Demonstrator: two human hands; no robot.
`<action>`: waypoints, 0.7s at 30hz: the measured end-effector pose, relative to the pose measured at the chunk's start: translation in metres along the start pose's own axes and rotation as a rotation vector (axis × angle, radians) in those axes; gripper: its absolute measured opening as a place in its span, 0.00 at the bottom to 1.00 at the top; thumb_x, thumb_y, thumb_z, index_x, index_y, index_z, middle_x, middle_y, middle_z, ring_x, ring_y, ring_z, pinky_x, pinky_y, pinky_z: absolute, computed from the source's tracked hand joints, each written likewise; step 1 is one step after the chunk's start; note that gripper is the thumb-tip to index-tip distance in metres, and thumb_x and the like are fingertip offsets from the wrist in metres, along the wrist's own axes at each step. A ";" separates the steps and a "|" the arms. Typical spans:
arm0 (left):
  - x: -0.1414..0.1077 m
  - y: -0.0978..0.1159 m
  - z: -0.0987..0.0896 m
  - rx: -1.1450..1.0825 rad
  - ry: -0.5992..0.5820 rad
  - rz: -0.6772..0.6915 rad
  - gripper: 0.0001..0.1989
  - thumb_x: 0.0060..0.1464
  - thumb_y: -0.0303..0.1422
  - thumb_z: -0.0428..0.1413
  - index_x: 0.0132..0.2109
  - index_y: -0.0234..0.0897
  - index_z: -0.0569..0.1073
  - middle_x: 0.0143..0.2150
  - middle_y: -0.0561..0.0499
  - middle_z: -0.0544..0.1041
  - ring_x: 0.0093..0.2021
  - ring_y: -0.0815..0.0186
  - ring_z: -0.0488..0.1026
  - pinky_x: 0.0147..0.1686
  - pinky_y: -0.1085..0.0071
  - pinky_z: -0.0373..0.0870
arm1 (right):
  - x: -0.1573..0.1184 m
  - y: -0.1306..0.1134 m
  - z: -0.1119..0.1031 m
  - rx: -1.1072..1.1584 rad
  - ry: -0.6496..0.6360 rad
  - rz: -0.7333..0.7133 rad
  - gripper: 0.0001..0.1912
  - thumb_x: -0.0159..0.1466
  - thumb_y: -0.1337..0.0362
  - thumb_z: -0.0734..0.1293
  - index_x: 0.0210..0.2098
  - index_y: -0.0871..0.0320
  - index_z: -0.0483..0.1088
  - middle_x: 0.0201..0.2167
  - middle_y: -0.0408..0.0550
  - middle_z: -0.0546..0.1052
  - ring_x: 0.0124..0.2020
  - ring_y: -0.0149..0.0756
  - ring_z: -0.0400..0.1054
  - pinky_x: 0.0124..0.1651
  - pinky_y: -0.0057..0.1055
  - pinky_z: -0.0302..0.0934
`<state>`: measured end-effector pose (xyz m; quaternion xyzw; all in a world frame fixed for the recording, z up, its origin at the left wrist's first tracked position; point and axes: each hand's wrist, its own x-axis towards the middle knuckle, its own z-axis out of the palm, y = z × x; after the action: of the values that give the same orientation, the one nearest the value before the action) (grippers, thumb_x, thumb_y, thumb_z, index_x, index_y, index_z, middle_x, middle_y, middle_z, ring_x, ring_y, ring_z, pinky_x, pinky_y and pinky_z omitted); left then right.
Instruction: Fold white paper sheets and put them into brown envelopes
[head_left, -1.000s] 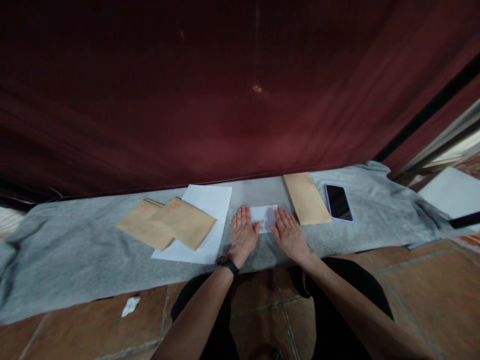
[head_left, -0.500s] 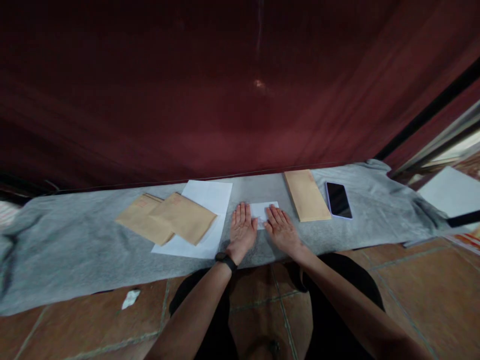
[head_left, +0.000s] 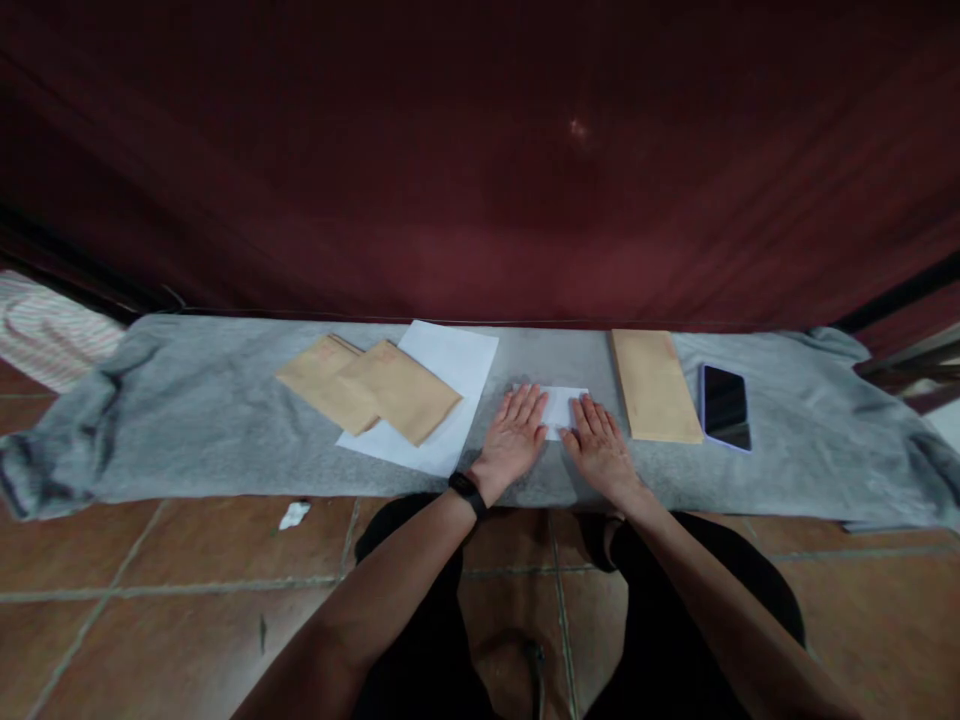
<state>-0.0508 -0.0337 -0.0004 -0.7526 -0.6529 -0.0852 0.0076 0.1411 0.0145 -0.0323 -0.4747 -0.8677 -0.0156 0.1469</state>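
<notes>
Slip: a little white paper, it's lying flat between the left hand and the right hand, roughly midway between the near and far edges of the grey cloth, a touch right of centre.
Left fingers: they're stretching out straight, palm down, leaving only slim gaps. They're covering the slip's left end, just resting on it and gripping nothing.
Right fingers: pretty much the same deal, they're reaching forward flat, fanning a bit. Tips are touching the slip's right end, again without any grip.
Left wrist: it's wearing a black band.
Left of the hands: brown envelopes are overlapping, partly covering a big sheet whose top corner is almost meeting the far edge.
Right of the hands: a brown stack is running in from the far edge, with a phone lying just beside it, screen dark.
Floor: a white scrap is lying on the tiles, just off the near edge.
</notes>
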 end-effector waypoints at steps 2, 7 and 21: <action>-0.001 0.000 -0.001 -0.018 -0.026 0.094 0.27 0.71 0.38 0.41 0.73 0.38 0.55 0.76 0.48 0.52 0.75 0.60 0.47 0.73 0.57 0.45 | 0.000 0.001 0.000 -0.004 0.000 -0.004 0.33 0.74 0.52 0.53 0.72 0.65 0.52 0.72 0.60 0.56 0.71 0.52 0.53 0.69 0.48 0.51; -0.003 -0.002 0.001 -0.047 -0.064 0.114 0.27 0.71 0.39 0.39 0.73 0.40 0.55 0.75 0.48 0.53 0.75 0.60 0.49 0.73 0.56 0.46 | -0.001 0.007 -0.003 -0.005 -0.012 -0.016 0.33 0.74 0.54 0.53 0.72 0.67 0.52 0.71 0.62 0.58 0.70 0.52 0.55 0.69 0.49 0.51; -0.002 0.000 0.004 -0.023 -0.052 0.119 0.26 0.71 0.39 0.40 0.71 0.36 0.59 0.75 0.46 0.55 0.75 0.58 0.49 0.73 0.55 0.45 | 0.031 -0.008 -0.010 0.187 -0.082 -0.085 0.30 0.75 0.55 0.49 0.70 0.63 0.56 0.73 0.57 0.55 0.73 0.47 0.47 0.71 0.50 0.49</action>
<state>-0.0507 -0.0354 -0.0043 -0.7921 -0.6059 -0.0727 -0.0129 0.1216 0.0336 -0.0137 -0.4219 -0.8900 0.0786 0.1539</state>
